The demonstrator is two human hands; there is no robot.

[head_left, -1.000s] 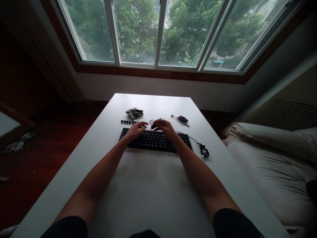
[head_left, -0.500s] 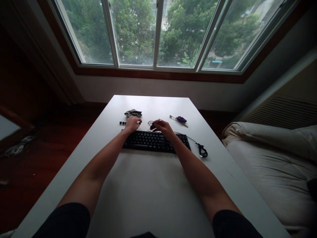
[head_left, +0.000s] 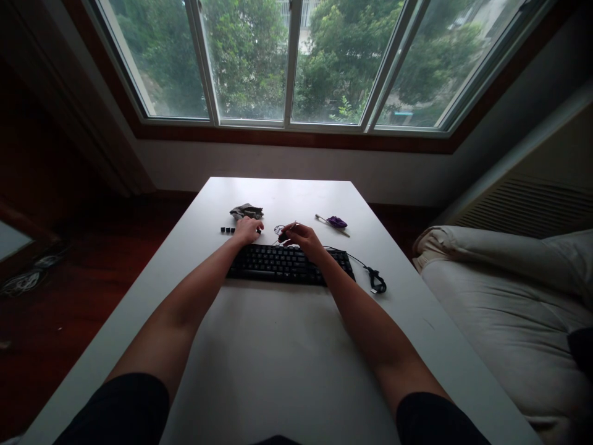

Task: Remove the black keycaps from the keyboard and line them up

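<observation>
A black keyboard (head_left: 278,264) lies across the white table, its far side close to both hands. Just beyond its left end, my left hand (head_left: 249,229) reaches down with bent fingers, the tips at a small black keycap. Beside that hand, several black keycaps (head_left: 227,230) form a short row, which the hand partly hides. Above the keyboard's far edge, my right hand (head_left: 300,235) is closed around a small keycap puller (head_left: 283,236) with a black body and thin wire loops. The fingers hide part of the puller.
A crumpled grey cloth (head_left: 246,211) lies behind the keycaps. Farther right are a thin brush (head_left: 323,219) and a purple bundle (head_left: 336,222). The keyboard's coiled cable (head_left: 377,282) rests by its right end. A cushioned seat (head_left: 500,272) borders the table's right side.
The whole view has shifted slightly to the left. My left hand's fingers have moved a little at the keycap; the right hand keeps its hold on the puller.
</observation>
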